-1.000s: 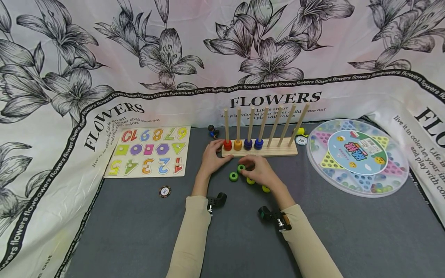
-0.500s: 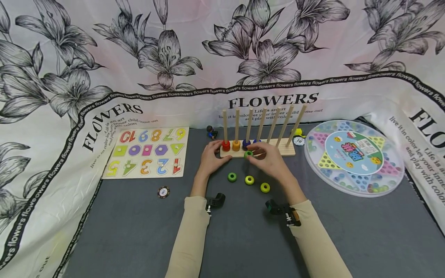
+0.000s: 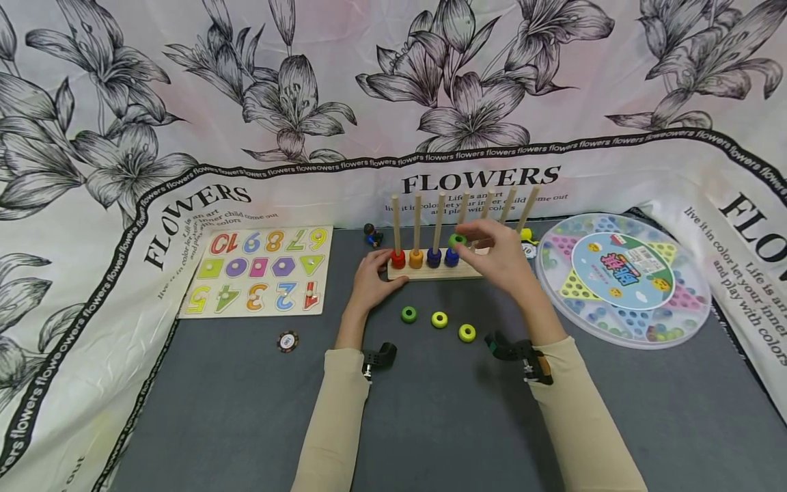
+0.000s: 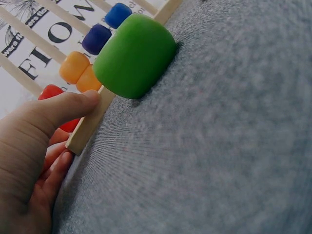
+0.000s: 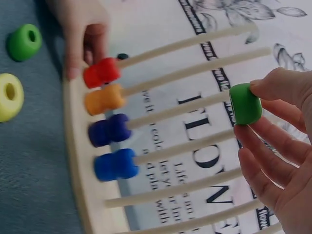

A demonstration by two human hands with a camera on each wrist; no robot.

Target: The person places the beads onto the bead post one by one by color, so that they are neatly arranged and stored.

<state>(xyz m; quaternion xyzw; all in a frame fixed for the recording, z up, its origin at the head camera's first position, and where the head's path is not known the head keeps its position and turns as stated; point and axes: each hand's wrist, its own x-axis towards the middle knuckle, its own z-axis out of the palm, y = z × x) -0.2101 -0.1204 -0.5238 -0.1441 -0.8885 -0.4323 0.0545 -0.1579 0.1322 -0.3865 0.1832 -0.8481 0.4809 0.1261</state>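
A wooden peg rack stands at the table's far side with red, orange, dark blue and blue beads on its four left pegs. My right hand pinches a green bead between thumb and fingers, raised near the peg tops, by the dark blue bead's peg in the right wrist view. My left hand grips the rack's left end, thumb on its front edge. Loose green, yellow-green and yellow beads lie in front.
A number puzzle board lies at the left and a round marble game board at the right. A poker chip sits on the grey mat, a small figure behind the rack. Floral cloth surrounds the table.
My right hand picked the green bead up from the mat and carried it up and away to the peg tops. The left hand stayed on the rack's end.
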